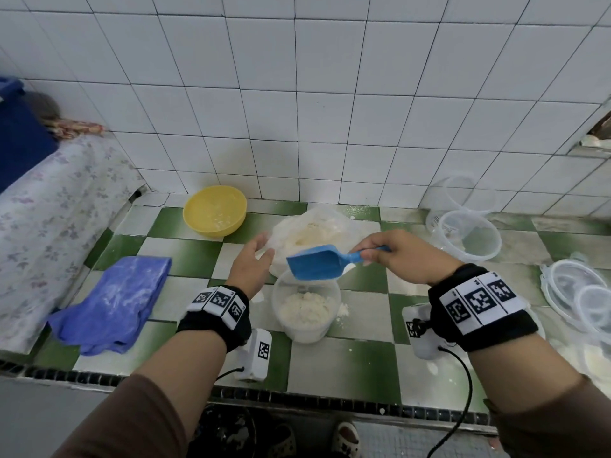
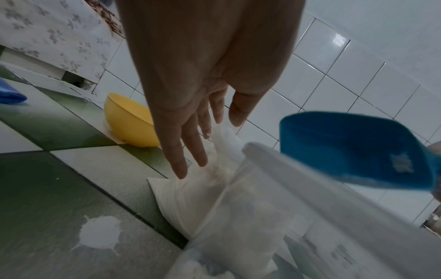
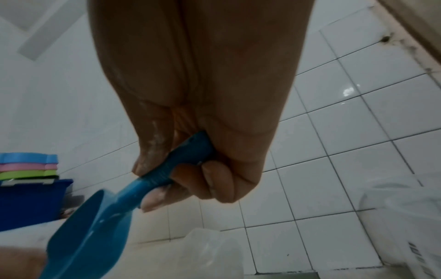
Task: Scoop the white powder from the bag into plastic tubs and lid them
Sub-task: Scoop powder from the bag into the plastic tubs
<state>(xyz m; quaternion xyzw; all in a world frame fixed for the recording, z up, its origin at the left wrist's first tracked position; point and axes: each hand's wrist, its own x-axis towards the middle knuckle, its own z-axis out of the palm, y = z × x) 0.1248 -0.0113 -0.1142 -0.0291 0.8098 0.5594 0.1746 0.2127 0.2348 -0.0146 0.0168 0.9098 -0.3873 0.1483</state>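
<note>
Now | green-white checkered counter (image 1: 347,365), white tiled wall (image 1: 297,94) | left hand (image 1: 251,262) fingers straight | right hand (image 1: 393,256) grips scoop (image 1: 314,262)

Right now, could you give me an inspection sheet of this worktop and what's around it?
Surface: green-and-white checked counter, dusted with spilled powder.
Job's things: open bag of white powder; tub partly filled, no lid; blue scoop above it; spare tubs and lids at right.
Clutter: yellow bowl, blue cloth.
Hands: left hand open beside the bag; right hand grips the scoop handle.
Cables: black cable from the right wrist.
Surroundings: white tiled wall.
</note>
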